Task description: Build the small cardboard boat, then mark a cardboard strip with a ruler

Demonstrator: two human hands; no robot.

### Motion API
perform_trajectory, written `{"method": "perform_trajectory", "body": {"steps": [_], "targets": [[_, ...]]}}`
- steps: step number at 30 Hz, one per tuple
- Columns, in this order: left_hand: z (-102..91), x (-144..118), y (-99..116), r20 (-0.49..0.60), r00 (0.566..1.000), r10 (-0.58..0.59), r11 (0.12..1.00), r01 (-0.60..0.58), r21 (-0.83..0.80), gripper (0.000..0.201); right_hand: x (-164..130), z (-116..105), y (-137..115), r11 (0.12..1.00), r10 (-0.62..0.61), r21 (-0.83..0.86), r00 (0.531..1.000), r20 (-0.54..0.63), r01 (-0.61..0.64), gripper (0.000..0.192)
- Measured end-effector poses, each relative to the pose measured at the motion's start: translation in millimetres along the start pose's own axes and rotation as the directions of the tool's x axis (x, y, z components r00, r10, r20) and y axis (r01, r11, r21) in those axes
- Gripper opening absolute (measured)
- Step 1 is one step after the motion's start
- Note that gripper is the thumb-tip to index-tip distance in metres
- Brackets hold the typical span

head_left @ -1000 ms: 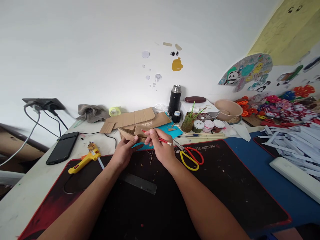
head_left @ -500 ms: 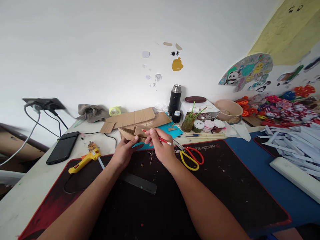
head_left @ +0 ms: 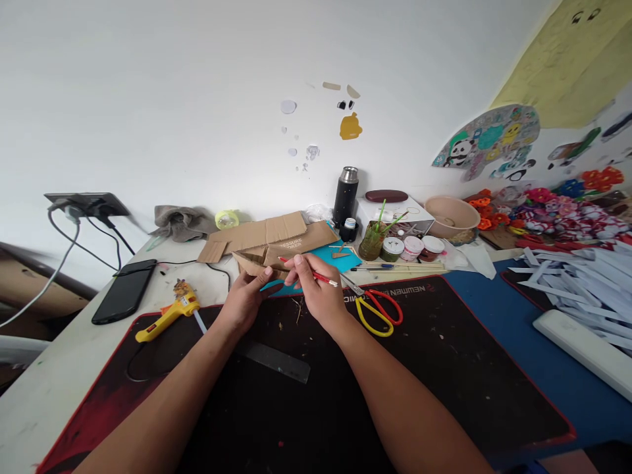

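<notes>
My left hand [head_left: 247, 296] is closed on a small folded cardboard piece [head_left: 251, 262], its thumb pressed on the near face. A red pencil [head_left: 322, 277] with a white end sits between the thumb and fingers of my right hand [head_left: 316, 286]. The pencil's tip points left, close to the cardboard; whether it touches I cannot tell. Just right of my right hand lie scissors [head_left: 378, 313] with one yellow and one red handle. A dark ruler-like strip [head_left: 276, 362] rests on the black mat [head_left: 316, 421] beneath my forearms.
A yellow glue gun [head_left: 170, 316] and a black phone [head_left: 124, 291] lie on the left. Flat cardboard [head_left: 266, 230], a black flask [head_left: 345, 197], a jar with brushes [head_left: 372, 243] and paint pots [head_left: 413, 249] line the back. White paper strips [head_left: 587, 296] are heaped at right.
Almost nothing differs. My hands, the cardboard piece and the pencil keep nearly the same place, with only a very slight shift.
</notes>
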State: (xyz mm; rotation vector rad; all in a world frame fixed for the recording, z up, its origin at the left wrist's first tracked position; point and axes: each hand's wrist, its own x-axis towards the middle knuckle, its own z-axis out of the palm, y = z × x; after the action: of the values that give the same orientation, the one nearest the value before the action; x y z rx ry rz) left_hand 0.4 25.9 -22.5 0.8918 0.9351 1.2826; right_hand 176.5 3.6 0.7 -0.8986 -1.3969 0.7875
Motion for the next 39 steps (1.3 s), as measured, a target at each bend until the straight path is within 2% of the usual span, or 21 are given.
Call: {"method": "perform_trajectory", "body": {"steps": [15, 27, 39], "targets": [[-0.4, -0.6, 0.8, 0.011, 1.0, 0.016, 1.0, -0.016, 0.001, 0.069, -0.5, 0.1, -1.6, 0.999, -0.021, -0.029, 0.999, 0.025, 0.022, 0.054], [-0.4, -1.4, 1.7, 0.019, 1.0, 0.014, 1.0, -0.014, 0.024, 0.061, -1.8, 0.7, -3.0, 0.998, 0.02, -0.067, 0.999, 0.05, -0.017, 0.06], [2.0, -2.1, 3.9, 0.024, 1.0, 0.011, 1.0, -0.011, 0.029, 0.061, -1.4, 0.8, -2.9, 0.997, 0.012, -0.078, 0.997, 0.07, -0.007, 0.059]]}}
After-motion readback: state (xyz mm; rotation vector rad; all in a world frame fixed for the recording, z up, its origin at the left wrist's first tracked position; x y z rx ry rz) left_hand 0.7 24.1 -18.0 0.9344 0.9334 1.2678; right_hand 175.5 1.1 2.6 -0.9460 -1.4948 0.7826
